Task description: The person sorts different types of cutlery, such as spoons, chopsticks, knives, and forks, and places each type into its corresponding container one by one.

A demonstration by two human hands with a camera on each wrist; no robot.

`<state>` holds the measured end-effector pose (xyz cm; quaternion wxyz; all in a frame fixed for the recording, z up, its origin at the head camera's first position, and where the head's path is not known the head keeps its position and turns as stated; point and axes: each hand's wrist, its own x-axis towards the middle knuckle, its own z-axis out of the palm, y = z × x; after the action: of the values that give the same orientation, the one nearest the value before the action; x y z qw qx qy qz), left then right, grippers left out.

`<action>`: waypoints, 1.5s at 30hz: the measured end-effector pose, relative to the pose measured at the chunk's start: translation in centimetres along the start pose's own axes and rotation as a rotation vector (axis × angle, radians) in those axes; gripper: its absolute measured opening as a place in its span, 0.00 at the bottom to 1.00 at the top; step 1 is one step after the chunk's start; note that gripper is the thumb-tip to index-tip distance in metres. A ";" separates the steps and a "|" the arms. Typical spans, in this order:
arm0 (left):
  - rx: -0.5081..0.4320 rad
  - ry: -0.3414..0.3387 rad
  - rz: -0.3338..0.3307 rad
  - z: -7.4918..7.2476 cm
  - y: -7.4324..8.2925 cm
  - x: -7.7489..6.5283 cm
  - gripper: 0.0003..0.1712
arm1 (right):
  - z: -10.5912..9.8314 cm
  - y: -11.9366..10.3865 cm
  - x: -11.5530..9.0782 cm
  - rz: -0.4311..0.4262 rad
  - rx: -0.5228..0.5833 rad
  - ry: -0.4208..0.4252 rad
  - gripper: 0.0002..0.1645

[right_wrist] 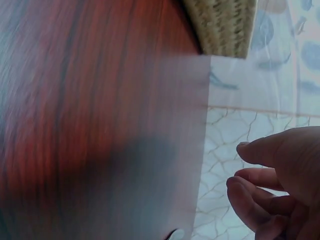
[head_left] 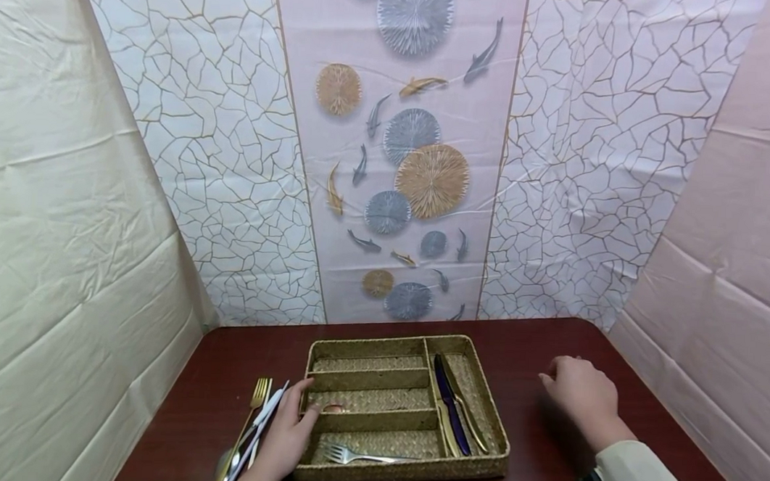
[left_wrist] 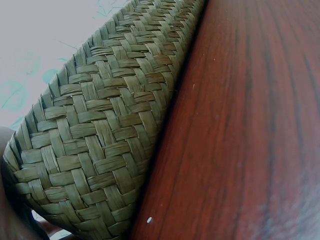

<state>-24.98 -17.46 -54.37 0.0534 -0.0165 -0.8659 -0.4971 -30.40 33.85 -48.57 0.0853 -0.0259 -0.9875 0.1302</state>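
Your rough woven-fibre tray [left_wrist: 100, 125]
Under it you have a glossy wood-grain table [left_wrist: 240, 125]; inside it, a shiny metal fork [head_left: 363, 457].

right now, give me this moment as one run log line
left hand: holding woven tray; right hand: empty, over table; in tray: knives, fork; left of tray: loose cutlery

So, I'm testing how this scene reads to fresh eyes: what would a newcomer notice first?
Probably the woven tray on the dark red table, with a dark blue knife standing out in its right-hand compartment. The printed backdrop of gold and blue-grey discs rises behind it. The eye might then drop to the loose cutlery left of the tray, beside the left hand.
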 end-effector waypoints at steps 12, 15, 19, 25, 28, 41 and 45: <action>0.007 -0.004 -0.007 0.1 -0.2 0.1 0.30 | -0.2 3.6 -0.4 0.123 0.001 -0.142 0.36; 0.007 -0.007 -0.010 0.1 -0.1 0.1 0.31 | -0.1 4.3 -0.5 0.146 0.020 -0.165 0.29; 0.005 -0.010 -0.013 0.0 -0.1 0.1 0.31 | 0.2 5.0 -0.7 0.153 0.022 -0.185 0.26; 0.004 -0.019 -0.020 0.0 0.0 0.1 0.31 | 0.2 5.4 -0.9 0.156 0.024 -0.218 0.24; 0.003 -0.023 -0.027 0.0 -0.1 0.2 0.31 | 0.1 5.5 -1.1 0.144 0.024 -0.214 0.21; 0.006 -0.012 -0.025 -0.1 -0.1 0.0 0.32 | 0.0 5.6 -1.9 0.137 0.014 -0.240 0.14; 0.005 -0.011 -0.027 0.0 -0.1 0.0 0.32 | 0.1 5.6 -1.9 0.144 0.012 -0.245 0.09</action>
<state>-24.98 -17.56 -54.47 0.0420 -0.0075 -0.8677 -0.4953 -28.34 39.07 -50.41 -0.0454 -0.0803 -0.9853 0.1440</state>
